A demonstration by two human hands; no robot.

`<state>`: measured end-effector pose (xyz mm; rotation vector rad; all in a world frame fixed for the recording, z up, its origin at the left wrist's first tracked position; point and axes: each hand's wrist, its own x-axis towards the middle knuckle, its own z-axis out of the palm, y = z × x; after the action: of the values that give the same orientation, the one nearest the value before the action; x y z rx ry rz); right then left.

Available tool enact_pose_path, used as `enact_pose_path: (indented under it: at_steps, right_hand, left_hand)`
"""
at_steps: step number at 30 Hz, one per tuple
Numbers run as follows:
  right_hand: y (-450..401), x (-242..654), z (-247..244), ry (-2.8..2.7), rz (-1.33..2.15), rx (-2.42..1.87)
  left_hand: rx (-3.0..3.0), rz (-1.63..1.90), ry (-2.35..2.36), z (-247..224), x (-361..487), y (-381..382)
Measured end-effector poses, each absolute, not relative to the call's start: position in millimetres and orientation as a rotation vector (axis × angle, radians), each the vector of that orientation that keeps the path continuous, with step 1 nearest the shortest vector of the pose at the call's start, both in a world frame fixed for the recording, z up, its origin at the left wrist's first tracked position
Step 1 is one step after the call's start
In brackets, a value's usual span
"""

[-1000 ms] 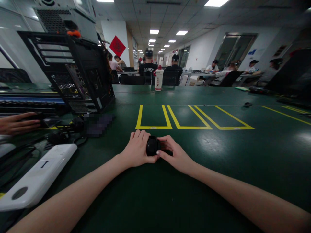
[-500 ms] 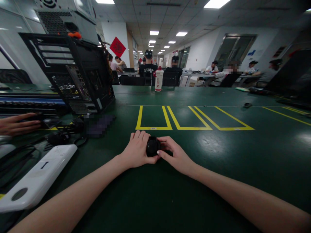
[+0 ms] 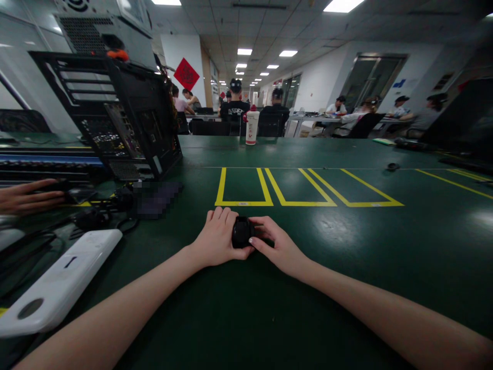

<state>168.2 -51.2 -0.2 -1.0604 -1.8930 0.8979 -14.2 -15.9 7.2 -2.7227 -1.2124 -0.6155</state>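
Observation:
A small, rounded black object point(image 3: 241, 233) with a glossy face is between my two hands, low over the green table point(image 3: 246, 308). My left hand point(image 3: 219, 235) wraps around its left side, thumb along the near edge. From the right, my right hand point(image 3: 274, 243) pinches its side with thumb and fingertips. What kind of object it is I cannot make out, since the fingers cover much of it. Whether it touches the tabletop is also unclear. Just beyond my hands, yellow tape point(image 3: 244, 204) marks out several box shapes on the table.
At left stand an open black computer case point(image 3: 115, 113), tangled cables point(image 3: 92, 218) and a long white device point(image 3: 63, 282). Another person's hand point(image 3: 31, 198) rests at the left edge. A white bottle point(image 3: 251, 127) and a small black ring-like item point(image 3: 393, 167) are farther back. People sit beyond the table.

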Motion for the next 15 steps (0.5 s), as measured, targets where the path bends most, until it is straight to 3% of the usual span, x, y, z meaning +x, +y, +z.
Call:
enact_pose_path:
  at_steps: [15]
  right_hand:
    - [-53.1, 168.1, 1.8, -1.895, 0.869, -1.033]
  left_hand:
    - [-2.748, -0.631, -1.227, 8.5, -14.5, -15.5]
